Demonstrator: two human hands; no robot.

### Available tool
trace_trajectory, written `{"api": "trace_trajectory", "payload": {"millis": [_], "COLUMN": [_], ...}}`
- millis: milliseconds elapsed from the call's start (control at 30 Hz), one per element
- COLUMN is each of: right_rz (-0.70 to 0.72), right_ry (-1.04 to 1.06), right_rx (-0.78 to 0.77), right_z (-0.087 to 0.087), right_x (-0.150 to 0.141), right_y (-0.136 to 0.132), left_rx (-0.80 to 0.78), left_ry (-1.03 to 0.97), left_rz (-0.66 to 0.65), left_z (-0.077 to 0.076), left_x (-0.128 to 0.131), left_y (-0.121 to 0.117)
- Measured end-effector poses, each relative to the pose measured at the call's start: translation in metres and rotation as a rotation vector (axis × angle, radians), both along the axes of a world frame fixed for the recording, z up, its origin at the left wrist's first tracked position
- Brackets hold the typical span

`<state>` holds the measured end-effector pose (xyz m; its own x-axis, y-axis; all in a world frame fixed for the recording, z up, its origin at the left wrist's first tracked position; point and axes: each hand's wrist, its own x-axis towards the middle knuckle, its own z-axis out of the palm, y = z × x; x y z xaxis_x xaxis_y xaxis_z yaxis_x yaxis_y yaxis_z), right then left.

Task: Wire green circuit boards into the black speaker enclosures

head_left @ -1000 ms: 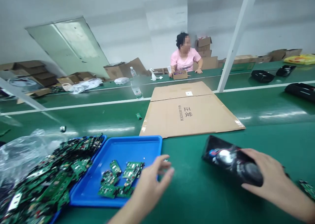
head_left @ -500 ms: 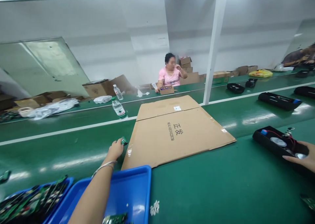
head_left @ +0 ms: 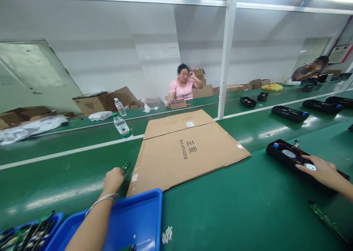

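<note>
My left hand [head_left: 113, 179] is closed around a small green circuit board [head_left: 126, 167], which pokes out past the fingers. It hovers over the green work surface, left of a flat cardboard sheet [head_left: 176, 159] and beyond a blue tray [head_left: 138, 218]. At the right, my right hand [head_left: 322, 172] grips a black speaker housing [head_left: 278, 157], thumb along its near side and fingers over the inside. Round silver speakers and red wires show in the housing. Nearer me, below that hand, lies a long green circuit board [head_left: 325, 218].
A second blue tray [head_left: 59, 218] holds several circuit boards. White bits [head_left: 167, 235] lie beside the nearer tray. Water bottles [head_left: 122, 126] stand past the cardboard. More black housings [head_left: 289, 113] line the right side. A white post [head_left: 224, 60] rises mid-view; a co-worker [head_left: 183, 87] sits opposite.
The view has swung right, so the scene shifts left. My left hand has drawn slightly away from the cardboard, and its board shows more. My right hand stays on the speaker housing.
</note>
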<state>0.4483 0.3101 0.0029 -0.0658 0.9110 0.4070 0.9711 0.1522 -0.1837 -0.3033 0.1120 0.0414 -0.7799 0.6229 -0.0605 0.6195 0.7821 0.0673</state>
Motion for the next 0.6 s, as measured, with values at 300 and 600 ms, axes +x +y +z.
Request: {"api": "trace_trajectory", "payload": {"millis": [300, 600], "right_rz": [0.371, 0.806], "right_ry": [0.214, 0.131], "right_rx": [-0.132, -0.237], "right_z": [0.086, 0.127], "right_x": [-0.073, -0.111], "right_y": [-0.096, -0.194], "left_rx": [0.187, 0.133], "left_ry": [-0.244, -0.321], "left_rz": [-0.413, -0.482], "left_z": [0.045, 0.005], "left_x": [0.078, 0.154], "left_y": [-0.097, -0.206]}}
